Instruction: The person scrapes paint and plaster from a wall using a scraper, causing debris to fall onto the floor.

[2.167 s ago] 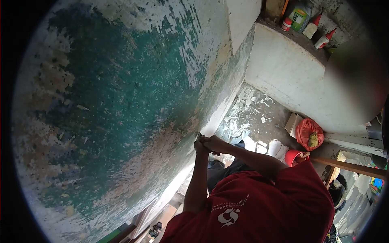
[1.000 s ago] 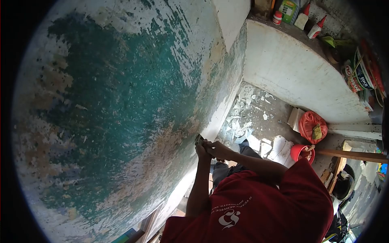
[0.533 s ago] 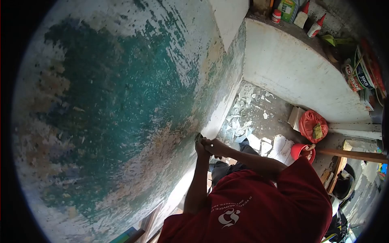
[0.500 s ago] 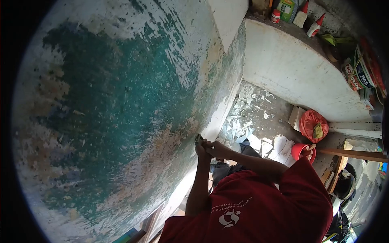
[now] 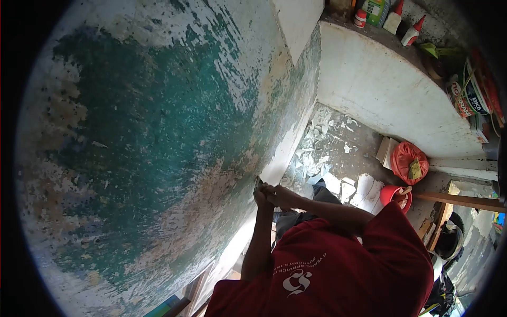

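Both hands are together against the lower part of a wall (image 5: 142,121) with patchy green and white paint. My left hand (image 5: 261,197) is closed around a small dark tool (image 5: 259,181), whose tip touches the wall; most of the tool is hidden. Right beside it, my right hand (image 5: 281,196) is closed too, its fingers pressed up to the left hand. What the right hand grips, probably the same tool, is too small to make out.
Paint flakes lie on the floor (image 5: 348,142) below. A red bucket (image 5: 393,194) and a red plastic bag (image 5: 404,158) stand at the right. Bottles (image 5: 413,33) and cans line a ledge (image 5: 380,43) at the upper right. A wooden bar (image 5: 459,201) crosses the right side.
Both hands have shifted very slightly along the wall while staying together. Otherwise the view is nearly the same.
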Motion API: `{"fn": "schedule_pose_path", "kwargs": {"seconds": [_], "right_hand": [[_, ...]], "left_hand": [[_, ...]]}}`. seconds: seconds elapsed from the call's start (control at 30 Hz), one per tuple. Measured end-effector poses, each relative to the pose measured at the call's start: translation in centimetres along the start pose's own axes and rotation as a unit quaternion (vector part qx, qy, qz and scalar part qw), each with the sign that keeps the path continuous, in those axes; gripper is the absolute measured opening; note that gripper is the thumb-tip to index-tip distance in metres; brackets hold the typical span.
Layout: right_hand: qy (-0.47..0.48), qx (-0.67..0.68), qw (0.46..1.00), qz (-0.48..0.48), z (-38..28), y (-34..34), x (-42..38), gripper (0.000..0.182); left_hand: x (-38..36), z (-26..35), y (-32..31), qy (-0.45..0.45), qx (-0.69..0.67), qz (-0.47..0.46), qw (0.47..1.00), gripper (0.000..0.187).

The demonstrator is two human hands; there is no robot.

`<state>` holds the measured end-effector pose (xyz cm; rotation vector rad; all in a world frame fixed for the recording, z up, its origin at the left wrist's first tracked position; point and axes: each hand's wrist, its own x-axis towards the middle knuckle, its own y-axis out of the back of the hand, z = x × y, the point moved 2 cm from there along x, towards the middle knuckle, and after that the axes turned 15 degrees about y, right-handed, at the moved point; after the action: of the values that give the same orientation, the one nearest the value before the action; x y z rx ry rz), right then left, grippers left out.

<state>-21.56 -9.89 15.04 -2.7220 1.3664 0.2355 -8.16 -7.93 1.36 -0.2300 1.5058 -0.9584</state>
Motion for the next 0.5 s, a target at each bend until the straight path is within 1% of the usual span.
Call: {"fn": "schedule_pose_path", "kwargs": {"seconds": [0.03,0.07,0.17,0.2,0.27,0.3,0.33,0.43,0.47,0.5], "right_hand": [[0.04,-0.007,0.999,0.028,-0.9,0.3,-0.1,0.027],[0.024,0.006,1.0,0.01,-1.4,0.5,0.1,0.026],[-0.107,-0.004,0.994,-0.04,-0.3,-0.4,1.9,0.026],[-0.091,-0.048,0.993,-0.063,0.4,-0.4,2.0,0.029],[-0.023,-0.03,0.999,-0.017,-0.6,-0.1,0.2,0.03],[-0.033,-0.01,0.999,-0.014,-1.0,0.0,0.1,0.03],[-0.044,0.01,0.999,-0.01,-1.4,0.1,0.0,0.03],[-0.101,0.004,0.995,-0.026,0.9,-0.6,1.8,0.033],[-0.036,-0.049,0.998,-0.026,1.1,-0.5,1.5,0.033],[-0.005,-0.047,0.999,0.023,-0.1,-0.3,0.3,0.03]], "left_hand": [[0.3,0.2,-0.3,-0.004,-0.043,-0.045,0.998,0.016],[0.2,0.2,0.3,-0.045,0.038,0.036,0.998,0.014],[1.2,0.7,3.3,0.021,0.092,0.016,0.995,0.012],[2.1,1.1,3.1,0.041,0.112,0.002,0.993,0.011],[0.9,0.5,1.4,0.023,0.05,0.018,0.998,0.014],[0.2,0.2,0.3,0.013,0.017,0.026,0.999,0.015],[-0.4,0.4,-0.5,-0.016,0.082,0.087,0.993,0.015],[-3.0,0.5,-3.7,0.062,0.174,0.01,0.983,0.015],[1.4,0.6,1.9,0.007,0.077,0.074,0.994,0.015],[2.3,0.7,3.3,0.021,0.058,0.041,0.997,0.016]]}}
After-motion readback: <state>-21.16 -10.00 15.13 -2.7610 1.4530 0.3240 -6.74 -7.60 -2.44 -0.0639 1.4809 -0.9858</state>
